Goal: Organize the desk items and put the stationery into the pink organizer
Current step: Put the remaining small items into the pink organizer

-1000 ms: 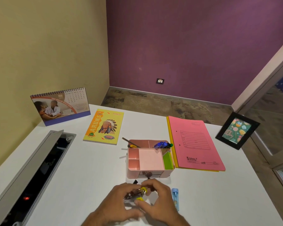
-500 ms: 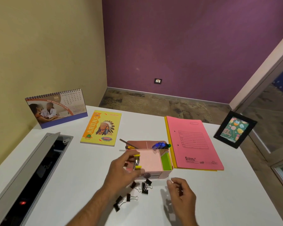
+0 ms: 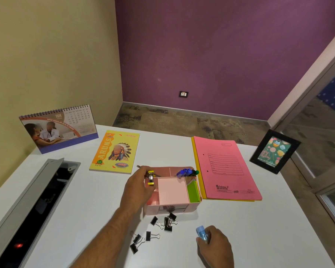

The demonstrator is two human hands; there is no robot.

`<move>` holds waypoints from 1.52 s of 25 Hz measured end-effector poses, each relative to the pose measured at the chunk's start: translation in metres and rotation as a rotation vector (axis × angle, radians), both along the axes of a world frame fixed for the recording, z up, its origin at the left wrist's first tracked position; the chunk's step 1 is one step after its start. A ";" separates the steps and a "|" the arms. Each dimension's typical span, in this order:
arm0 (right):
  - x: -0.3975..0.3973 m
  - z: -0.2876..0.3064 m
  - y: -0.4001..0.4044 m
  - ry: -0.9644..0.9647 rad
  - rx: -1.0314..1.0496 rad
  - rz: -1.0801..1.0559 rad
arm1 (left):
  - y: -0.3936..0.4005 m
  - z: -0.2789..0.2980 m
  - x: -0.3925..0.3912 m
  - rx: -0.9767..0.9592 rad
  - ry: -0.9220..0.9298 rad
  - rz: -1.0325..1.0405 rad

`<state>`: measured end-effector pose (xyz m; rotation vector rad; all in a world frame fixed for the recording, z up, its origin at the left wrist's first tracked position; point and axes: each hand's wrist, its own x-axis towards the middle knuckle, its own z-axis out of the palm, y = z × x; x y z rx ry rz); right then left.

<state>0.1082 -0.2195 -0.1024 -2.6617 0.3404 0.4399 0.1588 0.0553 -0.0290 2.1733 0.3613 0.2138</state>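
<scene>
We see the left hand (image 3: 138, 187) pinching a yellow stapler (image 3: 150, 177) over the organizer's (image 3: 172, 206) back-left corner, prob. to drop it in; its long axis runs toward/away from us (nose end unclear). Right hand (image 3: 215, 243) fingers curl round a blue tube (image 3: 201, 231) on the worktop (image 3: 85, 200), tip pointing away, likely next.

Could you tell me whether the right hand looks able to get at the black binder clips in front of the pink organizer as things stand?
Probably not without first letting go: the right hand grips a light blue item. The binder clips lie uncovered on the desk just to its left, with nothing between.
</scene>
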 end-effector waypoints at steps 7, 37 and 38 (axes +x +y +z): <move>-0.002 -0.008 -0.004 -0.040 0.069 -0.036 | 0.002 -0.012 0.006 0.268 0.146 -0.115; 0.008 0.049 0.075 -0.556 0.718 0.098 | -0.026 0.018 -0.015 -0.116 -0.053 -0.491; 0.008 0.047 0.075 -0.556 0.704 0.112 | -0.024 0.019 -0.015 -0.098 -0.066 -0.495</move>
